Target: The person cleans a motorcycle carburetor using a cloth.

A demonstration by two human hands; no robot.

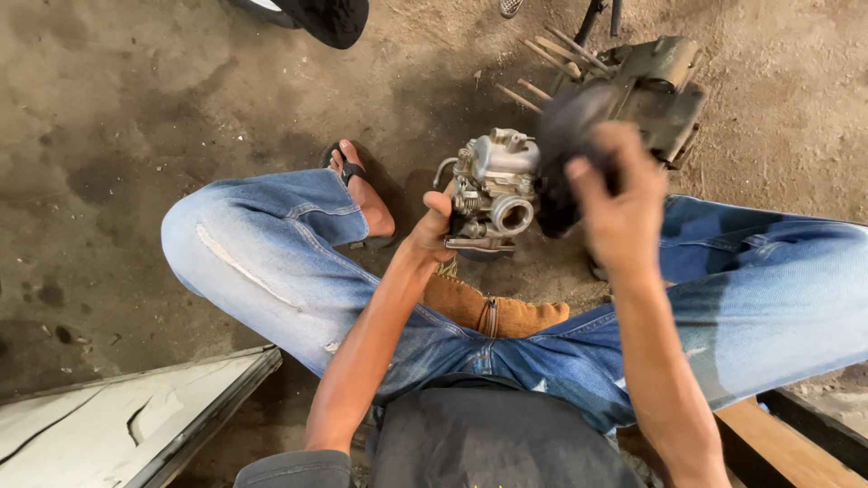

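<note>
Head view: left hand [432, 230] grips carburetor [493, 194], likely heavy, rigid, best held by its body; right hand [619, 194] clutches dark rag [565, 149].

Carburetor [493, 194] in the left hand [432, 228]: cast metal, dull silver-grey, grimy in the recesses, its round mouth a little brighter. The right hand [624, 208] grips a dark rag [562, 149], soft cloth, matt, blurred. Behind it an engine block [653, 86], olive-grey metal, dusty, with thin rusty studs. Jeans [271, 262] are faded blue denim, worn pale at the knee. Floor [117, 108] is rough brown concrete, stained dark. Lower left a white board [127, 420], scratched paint, chipped. Lower right a plank [787, 447], bare wood, smooth.
</note>
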